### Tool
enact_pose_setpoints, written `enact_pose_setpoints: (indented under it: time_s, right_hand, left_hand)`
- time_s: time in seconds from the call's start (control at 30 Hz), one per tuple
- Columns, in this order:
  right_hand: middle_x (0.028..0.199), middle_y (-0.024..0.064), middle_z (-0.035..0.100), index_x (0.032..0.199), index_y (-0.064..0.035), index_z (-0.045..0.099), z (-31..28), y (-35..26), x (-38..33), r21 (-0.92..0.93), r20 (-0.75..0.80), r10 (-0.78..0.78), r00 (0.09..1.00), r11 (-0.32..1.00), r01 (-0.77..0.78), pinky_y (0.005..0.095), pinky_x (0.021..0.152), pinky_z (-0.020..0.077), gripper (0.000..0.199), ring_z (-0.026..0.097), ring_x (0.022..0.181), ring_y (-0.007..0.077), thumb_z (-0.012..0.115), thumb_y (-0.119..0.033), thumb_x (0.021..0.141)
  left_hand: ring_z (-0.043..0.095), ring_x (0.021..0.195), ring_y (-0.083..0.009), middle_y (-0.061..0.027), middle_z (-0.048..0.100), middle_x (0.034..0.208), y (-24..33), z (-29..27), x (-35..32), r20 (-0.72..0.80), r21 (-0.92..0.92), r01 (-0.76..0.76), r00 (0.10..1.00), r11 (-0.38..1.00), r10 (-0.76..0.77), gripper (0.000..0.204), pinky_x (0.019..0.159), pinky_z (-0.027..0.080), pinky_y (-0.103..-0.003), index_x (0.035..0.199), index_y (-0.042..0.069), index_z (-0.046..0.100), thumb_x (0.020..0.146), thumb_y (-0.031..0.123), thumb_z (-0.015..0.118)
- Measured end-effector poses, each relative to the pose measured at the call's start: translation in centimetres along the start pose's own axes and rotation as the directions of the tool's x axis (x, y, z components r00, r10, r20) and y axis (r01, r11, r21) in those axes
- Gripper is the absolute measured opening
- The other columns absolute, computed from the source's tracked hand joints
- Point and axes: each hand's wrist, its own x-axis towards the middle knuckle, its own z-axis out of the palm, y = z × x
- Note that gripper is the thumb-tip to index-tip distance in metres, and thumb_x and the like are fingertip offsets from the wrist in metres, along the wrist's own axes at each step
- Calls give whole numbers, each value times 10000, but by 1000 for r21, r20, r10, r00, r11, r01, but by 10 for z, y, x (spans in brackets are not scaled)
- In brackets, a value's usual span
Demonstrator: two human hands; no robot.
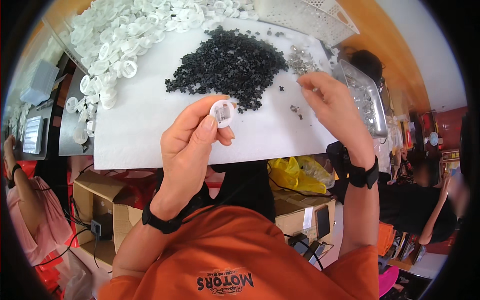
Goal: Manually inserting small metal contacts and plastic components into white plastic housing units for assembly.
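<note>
My left hand (pixel 192 132) pinches a round white plastic part (pixel 222 113) between thumb and fingers, above the near part of the white work surface (pixel 135 142). A squarish recess with a clear or shiny bit shows in the middle of that part. To the right, my right hand (pixel 332 102) is curled, with a small shiny metal piece (pixel 315 90) showing at its fingers. Just beyond it lies a heap of small metal pieces (pixel 301 61). A few loose metal pieces (pixel 295 108) lie to its left. Between and beyond my hands spreads a big pile of small black cross-shaped pieces (pixel 230 62).
White round plastic parts (pixel 117 37) are heaped at the far left. At the right edge stands a clear bin (pixel 362 97) of small parts; a white perforated basket (pixel 310 20) is at the back. Cardboard boxes (pixel 305 220) sit below the table. Other people are at both sides.
</note>
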Motion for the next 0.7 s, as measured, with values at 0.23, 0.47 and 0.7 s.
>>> enact_pose_setpoints:
  time_s: [0.23,0.47,0.7]
  right_hand:
    - [898,162,582,946,-5,593,4,-2,19,-63,155,37,987,998,-27,416,749,452,174,569,861,354,505,-95,826]
    - [822,150,542,864,21,554,24,-2,33,-79,198,14,980,997,2,372,628,445,122,555,706,300,546,-80,796]
    - [820,150,544,866,21,563,21,-3,26,-113,161,-78,984,989,97,376,621,442,110,550,697,305,538,-64,801]
  left_hand:
    - [558,770,-90,-66,611,977,16,2,0,-13,75,78,997,994,-77,286,711,474,-238,1176,-41,543,956,123,463]
    - [561,760,-91,-66,612,983,9,-6,4,-28,23,116,993,993,-115,288,697,476,-237,1168,-39,552,954,140,479]
    - [573,732,-106,-127,620,993,9,-10,5,-17,-19,155,988,988,-155,305,650,478,-243,1165,-54,542,956,159,474]
